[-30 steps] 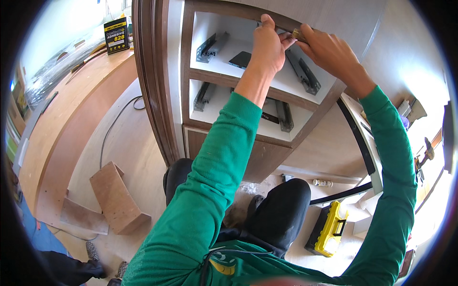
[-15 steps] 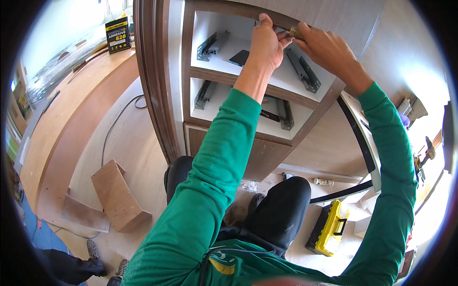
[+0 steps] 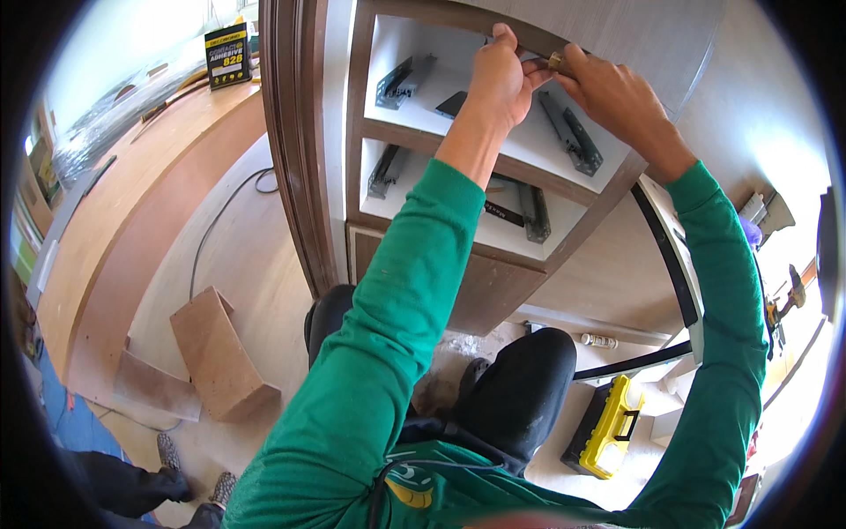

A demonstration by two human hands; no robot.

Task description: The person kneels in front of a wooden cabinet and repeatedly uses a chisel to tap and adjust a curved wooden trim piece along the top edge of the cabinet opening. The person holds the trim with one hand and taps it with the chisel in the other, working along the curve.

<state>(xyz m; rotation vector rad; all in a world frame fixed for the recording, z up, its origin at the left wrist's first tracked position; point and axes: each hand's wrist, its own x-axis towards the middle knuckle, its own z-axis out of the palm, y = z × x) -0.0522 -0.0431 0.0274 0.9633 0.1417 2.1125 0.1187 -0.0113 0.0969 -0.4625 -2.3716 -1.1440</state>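
Note:
At the front top rail [image 3: 493, 19] of a wood-trimmed cabinet, both my hands work close together. My left hand [image 3: 502, 84] is closed, thumb up against the rail, its fingers bent toward the right hand; what it grips, if anything, is hidden. My right hand [image 3: 612, 93] pinches a small brass-coloured piece [image 3: 557, 62] beside the left fingertips, too small to name. Below them is an open white compartment with metal drawer slides [image 3: 573, 132] on its sides and a dark flat object [image 3: 451, 105] inside. A second open compartment beneath holds another slide [image 3: 534, 212].
A yellow and black toolbox [image 3: 608, 428] stands on the floor at right, near a white bottle [image 3: 599, 340]. A wooden box-shaped piece [image 3: 216, 353] lies at left. A black adhesive can [image 3: 228, 57] sits on the curved counter [image 3: 132, 194]. Another person's legs [image 3: 123, 480] show lower left.
The view has shifted slightly, so the cabinet appears a little farther right and lower. Both hands stay together at the top rail, with little change in their grip.

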